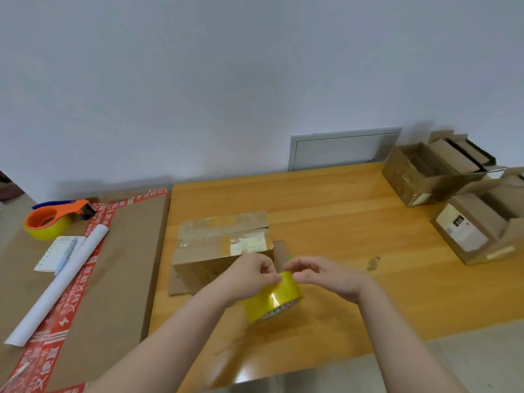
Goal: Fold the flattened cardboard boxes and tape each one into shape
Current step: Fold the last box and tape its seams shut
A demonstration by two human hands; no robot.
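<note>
Both hands are clamped on the yellow tape roll (272, 299): the left hand (249, 275) and right hand (326, 276) pick at its top edge. The box (221, 248) sits just beyond at 12 o'clock on the bench (340, 211). I'd guess the tape end could split or restick.

Tape roll (272, 297) before folded box (224, 245) on table (340, 211), open boxes (433, 171) far right, dispenser (54, 218) far left

wall (226, 80): plain pale grey | table (340, 199): orange wood | floor (482, 358): grey
</note>
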